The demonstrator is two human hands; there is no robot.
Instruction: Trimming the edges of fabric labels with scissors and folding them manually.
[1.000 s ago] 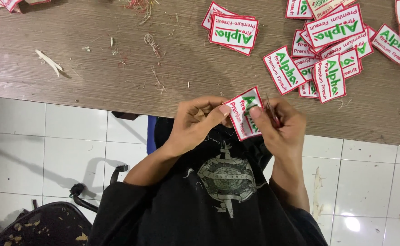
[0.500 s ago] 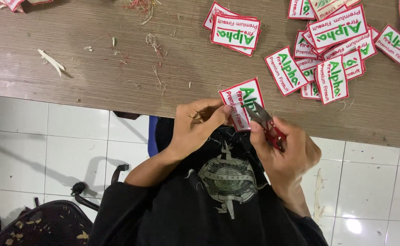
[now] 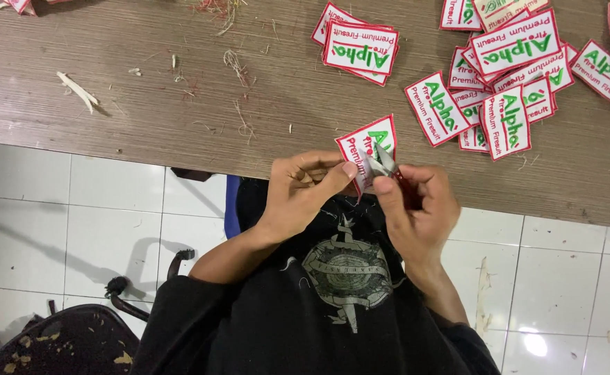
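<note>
My left hand (image 3: 305, 187) pinches the lower edge of a white embroidered patch (image 3: 369, 142) with a red border and green lettering, held just over the table's near edge. My right hand (image 3: 419, 208) grips small red-handled snips (image 3: 397, 173), their metal blades touching the patch's lower right side. Both hands sit close together above my black shirt.
A wooden table (image 3: 145, 118) spans the top, strewn with thread scraps (image 3: 235, 66). A small stack of like patches (image 3: 357, 45) lies ahead, and a larger scattered pile (image 3: 506, 83) at the right. White tiled floor and a dark chair (image 3: 55, 340) lie below.
The patch has been turned and shifted slightly in my left hand. My right hand has brought the snips up against its lower edge.
</note>
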